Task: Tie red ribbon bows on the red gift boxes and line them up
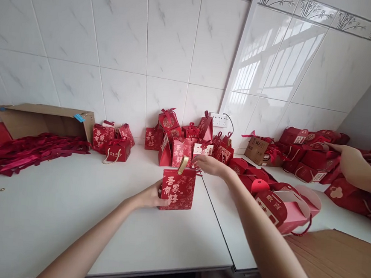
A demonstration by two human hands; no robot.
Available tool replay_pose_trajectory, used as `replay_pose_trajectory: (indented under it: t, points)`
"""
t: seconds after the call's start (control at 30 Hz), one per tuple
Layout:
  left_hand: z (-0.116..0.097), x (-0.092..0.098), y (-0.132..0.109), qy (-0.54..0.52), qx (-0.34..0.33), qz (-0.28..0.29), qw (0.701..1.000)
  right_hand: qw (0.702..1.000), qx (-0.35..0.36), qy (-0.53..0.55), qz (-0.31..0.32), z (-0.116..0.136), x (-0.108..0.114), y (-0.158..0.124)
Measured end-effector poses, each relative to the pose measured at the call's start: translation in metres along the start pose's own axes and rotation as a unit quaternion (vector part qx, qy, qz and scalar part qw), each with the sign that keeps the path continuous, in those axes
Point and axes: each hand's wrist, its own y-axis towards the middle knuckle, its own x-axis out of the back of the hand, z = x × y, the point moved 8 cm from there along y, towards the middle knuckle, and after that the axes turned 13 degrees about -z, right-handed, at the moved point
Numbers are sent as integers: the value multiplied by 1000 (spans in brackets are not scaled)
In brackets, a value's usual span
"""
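Observation:
My left hand (153,196) grips the lower left side of a red gift box (177,194) with white characters. The box stands upright at the table's middle, a gold loop handle (182,166) on its top. Beyond it and to the right, my right hand (209,165) reaches out with its fingers stretched, and no object shows in it. Those fingertips are in front of a red box with a white panel (203,149); I cannot tell whether they touch it. Beside that stands another upright red box (182,151), within a cluster of red boxes against the wall.
Red ribbons (33,150) spill from a cardboard box (48,122) at the left. Small red boxes (118,150) stand nearby. Opened red boxes (283,206) and flat cardboard (339,262) lie at the right. Another person's arm (356,167) reaches over piled boxes. A power strip (219,120) is by the wall.

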Motion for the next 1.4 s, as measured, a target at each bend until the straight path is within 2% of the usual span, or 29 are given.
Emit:
replay_pose_trajectory:
  t: [0.07, 0.1, 0.13, 0.2, 0.27, 0.33, 0.4, 0.5, 0.6, 0.73, 0.8, 0.93, 1.07, 1.27, 1.4]
  points:
    - [-7, 3, 2, -14, 30, 56, 998, 996, 9, 61, -58, 7, -10, -1]
    - [-14, 7, 4, -29, 34, 61, 997, 989, 15, 99, -105, 11, -14, -4]
    - [-23, 13, 8, -47, 25, 39, 998, 973, 25, 152, -174, 14, -16, -8]
    - [-43, 28, 16, -77, -25, -72, 994, 913, 69, 258, -309, 18, -18, -25]
    - [-56, 35, 17, -72, -84, -197, 974, 878, 106, 307, -353, 22, -31, -40]
    - [-61, 31, 12, -41, -116, -280, 952, 872, 109, 316, -359, 24, -41, -49]
    - [-61, 23, 5, -6, -124, -320, 939, 870, 101, 313, -368, 26, -43, -56]
    - [-63, 20, -4, 10, -135, -330, 934, 864, 113, 312, -378, 35, -40, -61]
    - [-73, 27, -13, 0, -164, -330, 930, 861, 138, 315, -375, 45, -38, -64]
    - [-84, 37, -26, 6, -206, -388, 898, 859, 147, 339, -355, 55, -40, -69]
    - [-90, 36, -31, 11, -242, -404, 882, 860, 138, 349, -346, 55, -41, -70]
    - [-104, 26, -37, 47, -322, -362, 873, 862, 127, 353, -341, 54, -41, -71]
    - [-110, 24, -37, 49, -347, -316, 882, 862, 126, 346, -347, 54, -39, -72]
    - [-107, 25, -35, 63, -330, -315, 888, 860, 125, 348, -353, 54, -37, -72]
    - [-100, 25, -30, 60, -282, -308, 907, 862, 110, 360, -340, 53, -38, -70]
